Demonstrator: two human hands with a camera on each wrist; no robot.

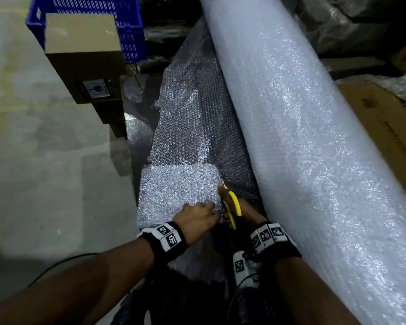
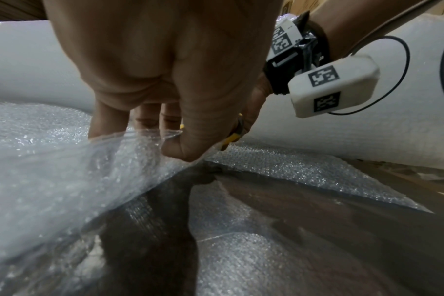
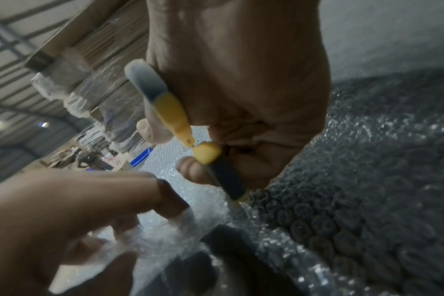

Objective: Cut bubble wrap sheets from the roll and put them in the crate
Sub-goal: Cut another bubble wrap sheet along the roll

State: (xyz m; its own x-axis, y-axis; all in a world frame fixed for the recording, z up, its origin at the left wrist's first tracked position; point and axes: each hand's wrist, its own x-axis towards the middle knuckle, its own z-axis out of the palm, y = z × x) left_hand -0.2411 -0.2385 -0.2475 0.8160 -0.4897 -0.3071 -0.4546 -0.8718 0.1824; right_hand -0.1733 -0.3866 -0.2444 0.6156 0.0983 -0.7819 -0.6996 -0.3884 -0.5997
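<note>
A big roll of bubble wrap (image 1: pixel 309 137) lies diagonally on the right. An unrolled sheet (image 1: pixel 188 127) stretches away from it down the middle. My left hand (image 1: pixel 197 219) pinches the near edge of the sheet (image 2: pixel 129 152) between thumb and fingers (image 2: pixel 180 146). My right hand (image 1: pixel 242 213) grips yellow-handled scissors (image 1: pixel 232 205), fingers curled through the handles (image 3: pixel 180 122). The blades sit at the sheet's edge just right of my left hand. The blue crate (image 1: pixel 117 22) stands far back at the upper left.
A brown cardboard box (image 1: pixel 85 55) stands in front of the crate, left of the sheet. Grey concrete floor (image 1: pixel 45 160) fills the left side. Flat cardboard (image 1: pixel 384 127) and plastic-wrapped goods lie behind the roll on the right. A black cable (image 1: pixel 56 266) runs near my left arm.
</note>
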